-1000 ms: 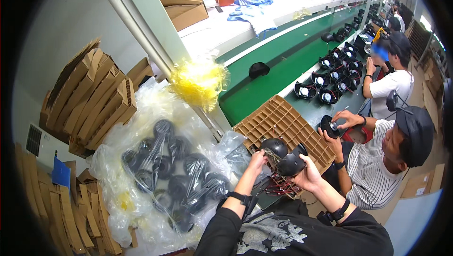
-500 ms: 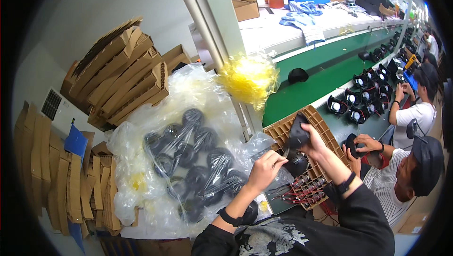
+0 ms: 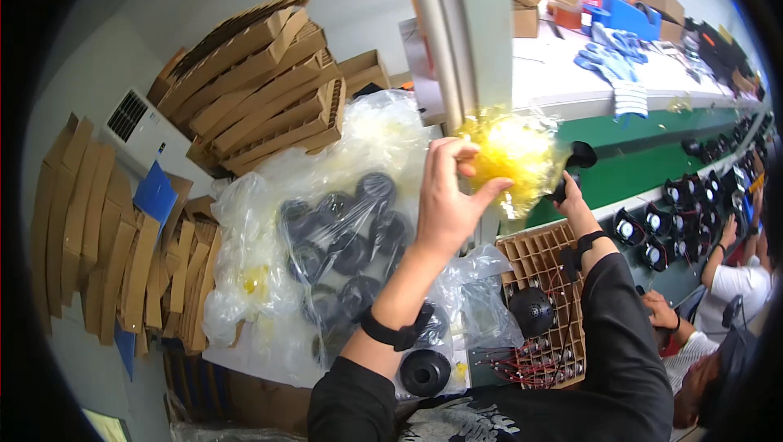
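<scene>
The left hand [image 3: 451, 204] has its fingers parted at a yellow film clump [image 3: 526, 152]; the right hand [image 3: 576, 199] grips a partly hidden black plastic shell [image 3: 559, 190].

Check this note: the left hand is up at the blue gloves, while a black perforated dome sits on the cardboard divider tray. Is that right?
Not quite: the head view shows the left hand up at the clump of yellow film, not the blue gloves. The black perforated dome does sit on the cardboard divider tray.
</scene>
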`<state>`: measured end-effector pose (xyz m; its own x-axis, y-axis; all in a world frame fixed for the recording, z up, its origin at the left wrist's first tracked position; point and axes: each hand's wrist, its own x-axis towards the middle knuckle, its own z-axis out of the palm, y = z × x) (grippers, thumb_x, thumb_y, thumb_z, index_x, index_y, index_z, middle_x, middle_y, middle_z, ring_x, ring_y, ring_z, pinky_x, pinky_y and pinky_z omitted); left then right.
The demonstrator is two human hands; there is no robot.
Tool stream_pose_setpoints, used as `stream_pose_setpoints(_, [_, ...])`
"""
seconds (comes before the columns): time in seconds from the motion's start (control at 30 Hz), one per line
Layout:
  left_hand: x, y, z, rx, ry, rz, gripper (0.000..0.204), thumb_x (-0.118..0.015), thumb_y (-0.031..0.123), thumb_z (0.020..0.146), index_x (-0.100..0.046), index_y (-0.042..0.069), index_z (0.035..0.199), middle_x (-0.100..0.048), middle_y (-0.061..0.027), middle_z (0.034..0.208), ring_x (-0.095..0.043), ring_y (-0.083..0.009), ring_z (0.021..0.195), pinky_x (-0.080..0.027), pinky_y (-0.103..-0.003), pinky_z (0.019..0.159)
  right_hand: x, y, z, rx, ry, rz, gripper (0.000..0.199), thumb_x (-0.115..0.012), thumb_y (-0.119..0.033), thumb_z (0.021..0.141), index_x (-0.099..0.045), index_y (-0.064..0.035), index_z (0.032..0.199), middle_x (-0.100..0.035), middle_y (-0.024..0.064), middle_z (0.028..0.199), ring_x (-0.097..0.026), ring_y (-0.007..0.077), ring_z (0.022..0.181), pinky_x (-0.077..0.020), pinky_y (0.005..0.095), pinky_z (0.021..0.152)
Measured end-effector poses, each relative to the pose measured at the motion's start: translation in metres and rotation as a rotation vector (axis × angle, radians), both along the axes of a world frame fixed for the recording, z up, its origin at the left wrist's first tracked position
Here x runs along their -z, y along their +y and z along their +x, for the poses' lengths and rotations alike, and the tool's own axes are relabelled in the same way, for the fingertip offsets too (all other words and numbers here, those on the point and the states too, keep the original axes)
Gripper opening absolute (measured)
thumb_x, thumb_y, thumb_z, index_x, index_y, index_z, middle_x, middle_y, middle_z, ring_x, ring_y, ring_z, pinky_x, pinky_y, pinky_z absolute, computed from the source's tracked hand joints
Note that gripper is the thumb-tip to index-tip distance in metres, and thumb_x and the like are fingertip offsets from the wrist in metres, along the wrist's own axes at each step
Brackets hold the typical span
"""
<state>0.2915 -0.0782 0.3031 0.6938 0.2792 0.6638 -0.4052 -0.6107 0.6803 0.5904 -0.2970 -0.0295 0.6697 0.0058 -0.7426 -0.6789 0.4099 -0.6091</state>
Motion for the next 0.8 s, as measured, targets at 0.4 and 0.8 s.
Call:
stream_pose_setpoints(0.4, [0.06,0.021,-0.133,0.139,0.436,0.062,0.033,-0.071,0.016,0.079,-0.056,0.003,0.106,-0.062,-0.0106,0.097,-0.06,-0.0263,0.091,-0.047,-0.035,0.08,0.07,-0.029,0.011,0.069,-0.273,0.052,0.022,-0.064,-0.024,0.084,-0.056,-0.0081,0.096,-0.058,0.0071,0.086,-0.054,0.018,0.064,-0.0443,0.0315,0.055])
stream_pose_setpoints(0.8, [0.299,-0.025,-0.321,0.024,0.993,0.386,0.053,-0.064,0.032,0.082,-0.045,0.004,0.123,-0.066,-0.021,0.09,-0.062,-0.0343,0.087,-0.033,-0.044,0.096,-0.131,0.018,-0.362,-0.957,-0.544,0.034,0.034,-0.058,-0.019,0.091,-0.051,-0.0028,0.12,-0.064,0.0077,0.102,-0.061,0.0155,0.09,-0.0481,0.0296,0.078])
